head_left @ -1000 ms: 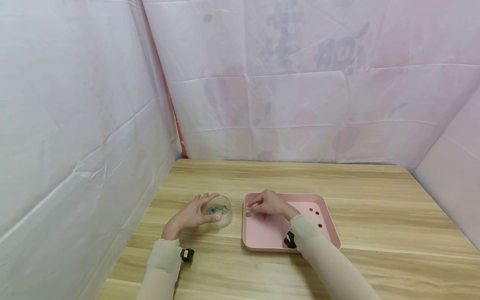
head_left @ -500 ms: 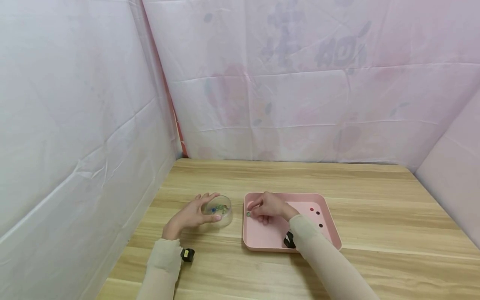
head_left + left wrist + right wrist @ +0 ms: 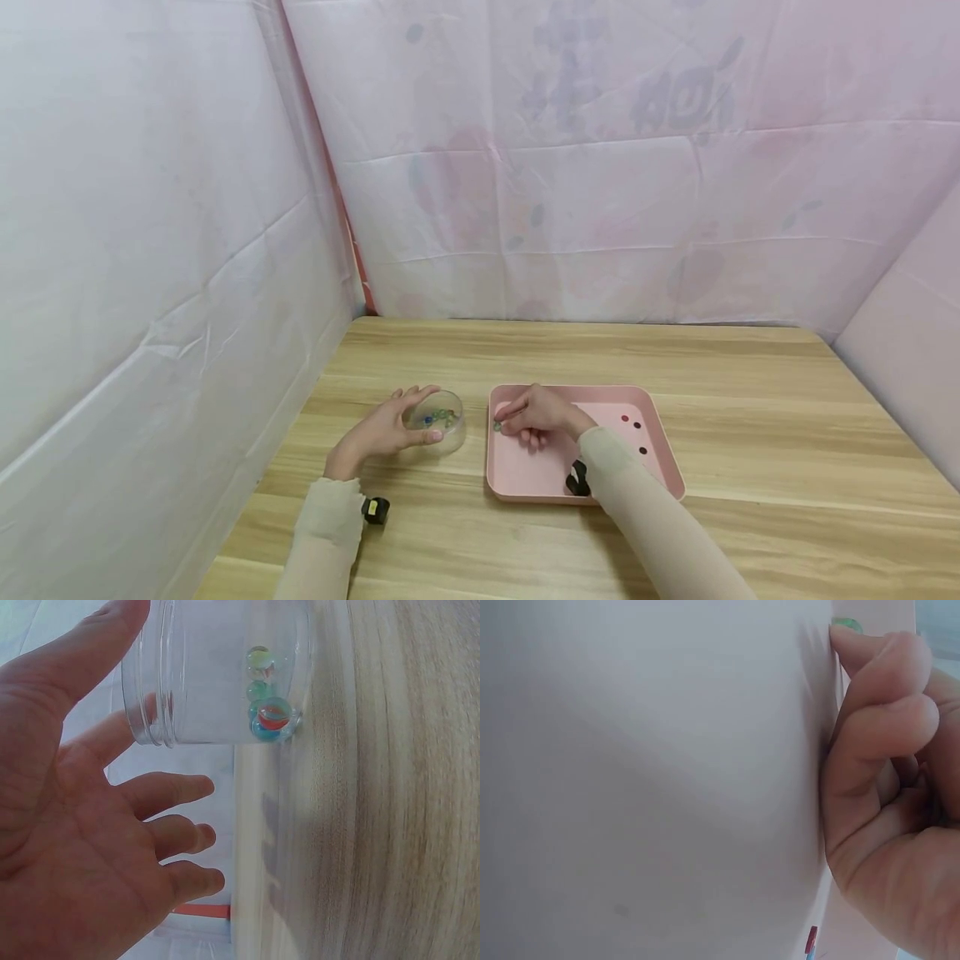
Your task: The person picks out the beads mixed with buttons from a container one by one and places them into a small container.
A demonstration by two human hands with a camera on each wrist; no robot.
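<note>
My left hand (image 3: 382, 427) holds a clear round jar (image 3: 452, 442) on the wooden table, thumb and index finger at its rim. The other left fingers stretch out beside the jar in the left wrist view. Several glass marbles (image 3: 270, 716), green, blue and orange-red, lie at the bottom of the jar. Inside the pink tray (image 3: 525, 483), near its left wall, my right hand (image 3: 543, 414) pinches a green marble (image 3: 497, 426) between thumb and index finger. The right hand's other fingers are curled, close over the tray floor. In the right wrist view the marble (image 3: 847, 625) is partly hidden behind a fingertip.
A small red round piece (image 3: 625, 418) and two dark ones (image 3: 642, 451) lie at the right side of the tray. The wooden table (image 3: 720, 375) extends around jar and tray. Pale printed cloth (image 3: 585, 208) hangs behind and at both sides.
The right hand's fingertips have closed in on the green marble by the left wall, and its other fingers have curled. The left hand and the jar stay put.
</note>
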